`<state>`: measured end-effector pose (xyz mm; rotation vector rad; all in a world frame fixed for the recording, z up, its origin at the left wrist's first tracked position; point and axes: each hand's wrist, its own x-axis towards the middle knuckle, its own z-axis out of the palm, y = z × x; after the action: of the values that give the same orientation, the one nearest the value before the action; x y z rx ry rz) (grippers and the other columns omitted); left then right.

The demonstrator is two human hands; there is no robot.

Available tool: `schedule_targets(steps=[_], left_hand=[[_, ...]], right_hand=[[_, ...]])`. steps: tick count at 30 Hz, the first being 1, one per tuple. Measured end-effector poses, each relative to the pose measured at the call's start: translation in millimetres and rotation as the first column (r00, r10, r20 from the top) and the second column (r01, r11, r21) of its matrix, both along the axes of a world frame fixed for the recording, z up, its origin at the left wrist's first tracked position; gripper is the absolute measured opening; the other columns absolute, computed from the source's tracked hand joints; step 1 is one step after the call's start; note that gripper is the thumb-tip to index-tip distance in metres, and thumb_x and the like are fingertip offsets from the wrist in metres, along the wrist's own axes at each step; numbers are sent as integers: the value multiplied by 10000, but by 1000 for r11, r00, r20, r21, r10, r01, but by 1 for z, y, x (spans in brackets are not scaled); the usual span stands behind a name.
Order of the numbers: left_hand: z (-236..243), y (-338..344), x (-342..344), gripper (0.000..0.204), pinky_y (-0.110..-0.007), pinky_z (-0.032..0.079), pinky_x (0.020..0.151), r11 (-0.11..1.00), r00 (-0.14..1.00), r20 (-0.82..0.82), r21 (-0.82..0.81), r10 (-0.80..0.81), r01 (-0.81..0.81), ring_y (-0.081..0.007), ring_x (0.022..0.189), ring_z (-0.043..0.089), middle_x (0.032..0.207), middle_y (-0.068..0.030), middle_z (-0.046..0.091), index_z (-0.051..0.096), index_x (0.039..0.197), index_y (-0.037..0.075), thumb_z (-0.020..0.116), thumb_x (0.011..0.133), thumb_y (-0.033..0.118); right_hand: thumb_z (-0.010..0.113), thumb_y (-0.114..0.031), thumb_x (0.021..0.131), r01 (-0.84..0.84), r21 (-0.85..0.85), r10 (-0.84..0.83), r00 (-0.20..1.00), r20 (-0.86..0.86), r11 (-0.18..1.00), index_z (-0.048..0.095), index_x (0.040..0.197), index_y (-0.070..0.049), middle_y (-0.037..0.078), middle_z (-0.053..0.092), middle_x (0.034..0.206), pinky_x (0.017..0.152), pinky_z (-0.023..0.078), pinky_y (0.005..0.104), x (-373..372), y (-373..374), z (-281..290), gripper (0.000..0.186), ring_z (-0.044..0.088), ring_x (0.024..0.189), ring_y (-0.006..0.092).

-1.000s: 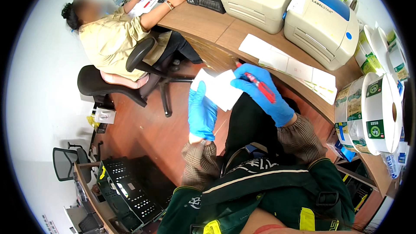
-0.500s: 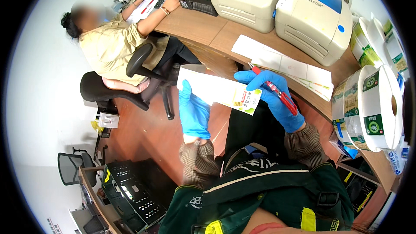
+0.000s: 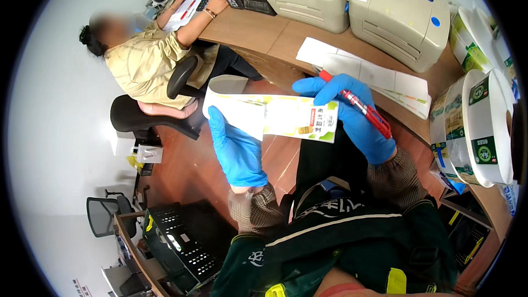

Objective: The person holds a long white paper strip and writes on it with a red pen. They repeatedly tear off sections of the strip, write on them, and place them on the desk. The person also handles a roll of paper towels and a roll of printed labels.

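A strip of printed labels, white with green and yellow edges, is held out in front of my body. Its far left end curls back over itself, baring white backing. My left hand, in a blue glove, grips the strip with the thumb on top; its other fingers are mostly hidden beneath. My right hand, also gloved in blue, is closed around a red pen, which lies slanted across the fingers. That hand is at the strip's right end; whether its fingertips pinch the strip is hidden.
Two beige label printers stand on the wooden desk. Printed strips lie before them, and large label rolls stand at the right. At the far left a person sits at the desk. A black perforated case is at lower left.
The strip's left end has curled up and over, and more printed labels show. My left hand has shifted slightly left and down. The pen stays in my right hand.
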<state>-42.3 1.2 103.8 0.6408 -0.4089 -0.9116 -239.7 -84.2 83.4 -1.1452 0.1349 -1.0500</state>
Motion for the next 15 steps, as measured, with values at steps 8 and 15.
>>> schedule_targets(steps=[8, 15], left_hand=[[8, 2, -14, 474, -382, 473, 969, 999, 999, 13, 22, 41, -41, -222, 1149, 548, 1315, -106, 524, 435, 1337, 31, 543, 946, 274], [0, 7, -13, 517, -401, 487, 950, 990, 983, 118, 14, 137, -140, -234, 1127, 561, 1295, -113, 535, 435, 1339, 37, 566, 929, 324]], right_hand=[[439, -28, 887, 20, 39, -21, 1000, 15, 999, 574, 922, -52, 219, 574, 1220, 964, 469, 360, -5, 1, 5, 142, 565, 1148, 288], [440, -1, 884, 44, -28, -43, 999, 26, 999, 568, 922, -47, 221, 580, 1210, 970, 473, 377, -4, 4, 7, 141, 553, 1164, 295]])
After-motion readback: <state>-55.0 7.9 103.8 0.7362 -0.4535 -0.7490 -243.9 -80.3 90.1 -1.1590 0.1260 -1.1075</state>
